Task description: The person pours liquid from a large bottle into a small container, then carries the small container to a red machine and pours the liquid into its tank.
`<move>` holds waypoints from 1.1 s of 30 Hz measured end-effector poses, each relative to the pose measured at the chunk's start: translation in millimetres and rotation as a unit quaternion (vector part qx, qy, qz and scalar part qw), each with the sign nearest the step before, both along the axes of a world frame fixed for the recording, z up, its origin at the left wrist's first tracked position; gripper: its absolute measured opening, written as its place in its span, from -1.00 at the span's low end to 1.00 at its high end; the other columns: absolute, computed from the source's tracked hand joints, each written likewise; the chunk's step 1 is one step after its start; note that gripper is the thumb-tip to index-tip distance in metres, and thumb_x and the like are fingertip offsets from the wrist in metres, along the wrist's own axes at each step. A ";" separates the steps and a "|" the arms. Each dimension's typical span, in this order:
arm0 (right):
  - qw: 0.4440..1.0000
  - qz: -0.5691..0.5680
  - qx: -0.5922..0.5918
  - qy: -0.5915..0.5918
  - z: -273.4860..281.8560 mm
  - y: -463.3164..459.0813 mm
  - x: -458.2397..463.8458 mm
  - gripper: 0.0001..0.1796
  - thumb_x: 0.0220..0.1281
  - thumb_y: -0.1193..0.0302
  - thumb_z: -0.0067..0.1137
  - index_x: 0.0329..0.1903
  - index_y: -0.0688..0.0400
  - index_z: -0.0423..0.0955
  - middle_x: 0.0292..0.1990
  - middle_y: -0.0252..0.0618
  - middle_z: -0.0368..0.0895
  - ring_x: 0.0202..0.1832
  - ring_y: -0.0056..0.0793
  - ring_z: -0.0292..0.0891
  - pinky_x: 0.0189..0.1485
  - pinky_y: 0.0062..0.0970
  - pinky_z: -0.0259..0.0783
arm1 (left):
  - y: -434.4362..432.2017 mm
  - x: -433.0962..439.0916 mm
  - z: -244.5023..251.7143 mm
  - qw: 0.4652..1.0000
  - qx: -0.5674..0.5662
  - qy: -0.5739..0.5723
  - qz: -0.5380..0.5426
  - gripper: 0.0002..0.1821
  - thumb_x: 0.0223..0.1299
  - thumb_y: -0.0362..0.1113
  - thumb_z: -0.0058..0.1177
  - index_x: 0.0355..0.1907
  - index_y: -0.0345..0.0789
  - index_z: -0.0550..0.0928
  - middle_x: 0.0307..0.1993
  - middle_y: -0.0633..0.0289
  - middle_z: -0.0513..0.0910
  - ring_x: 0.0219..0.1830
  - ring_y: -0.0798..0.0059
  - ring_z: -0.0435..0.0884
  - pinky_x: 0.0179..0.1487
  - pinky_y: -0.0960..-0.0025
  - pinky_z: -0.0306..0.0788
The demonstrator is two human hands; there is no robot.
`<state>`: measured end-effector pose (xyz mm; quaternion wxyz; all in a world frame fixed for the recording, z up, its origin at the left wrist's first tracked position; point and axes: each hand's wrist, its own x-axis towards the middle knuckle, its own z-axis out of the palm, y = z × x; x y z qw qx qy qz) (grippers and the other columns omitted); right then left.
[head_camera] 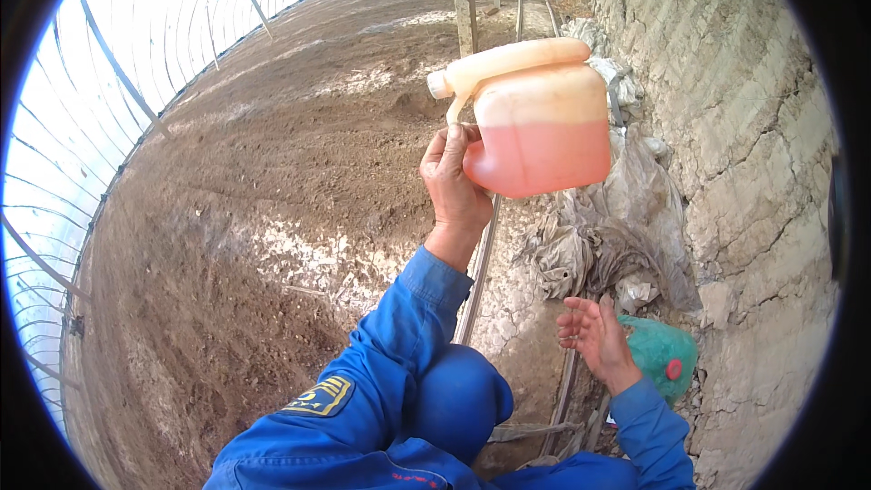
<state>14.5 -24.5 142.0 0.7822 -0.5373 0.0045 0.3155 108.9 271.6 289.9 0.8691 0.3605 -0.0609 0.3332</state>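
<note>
My left hand [457,173] grips a translucent plastic jug [544,129] by its handle and holds it up in front of me. Pinkish-red liquid fills roughly the lower half of the jug. A white cap [439,84] sits on the spout at its left end. Lower right, my right hand [599,344] is empty, palm partly turned up with the fingers apart. Just beside and partly behind that hand, a green plastic container [663,361] with a red cap [674,369] rests against the wall base.
A cracked earthen wall [742,150] rises on the right. Crumpled dirty plastic sheeting [605,245] lies along its foot. Narrow rails [482,272] run along the ground. A post [463,0] stands ahead, and tilled soil [326,150] stretches left to curved greenhouse film [61,163].
</note>
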 end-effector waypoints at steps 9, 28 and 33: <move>1.000 0.026 -0.012 -0.009 0.1 -0.3 -5.2 -0.07 0.57 -0.43 -0.30 0.41 0.17 0.44 -0.02 -0.22 0.71 -0.05 -0.47 0.61 0.09 -0.31 0.55 | 9.5 -7.3 5.6 1.000 -0.008 -0.014 0.004 -0.72 0.60 -0.16 0.16 -0.22 -0.33 0.66 -0.24 0.26 0.73 -0.24 0.55 0.68 -0.13 0.42 0.60; 0.997 0.063 0.007 -0.032 7.0 18.6 -2.6 -0.08 0.63 -0.39 -0.37 0.42 0.20 0.44 0.00 -0.22 0.69 -0.04 -0.49 0.56 0.08 -0.33 0.52 | 35.1 -19.5 23.2 0.989 0.144 0.030 0.025 -0.72 0.54 -0.17 0.25 -0.18 -0.39 0.70 -0.25 0.24 0.77 -0.33 0.59 0.68 -0.30 0.48 0.57; 0.997 0.074 0.013 -0.027 10.3 23.0 -1.4 -0.06 0.61 -0.41 -0.34 0.41 0.21 0.45 0.00 -0.23 0.69 -0.04 -0.50 0.57 0.08 -0.36 0.53 | 35.4 -21.5 34.1 0.986 0.164 0.038 0.016 -0.71 0.53 -0.17 0.26 -0.19 -0.40 0.70 -0.27 0.24 0.76 -0.34 0.59 0.68 -0.32 0.47 0.56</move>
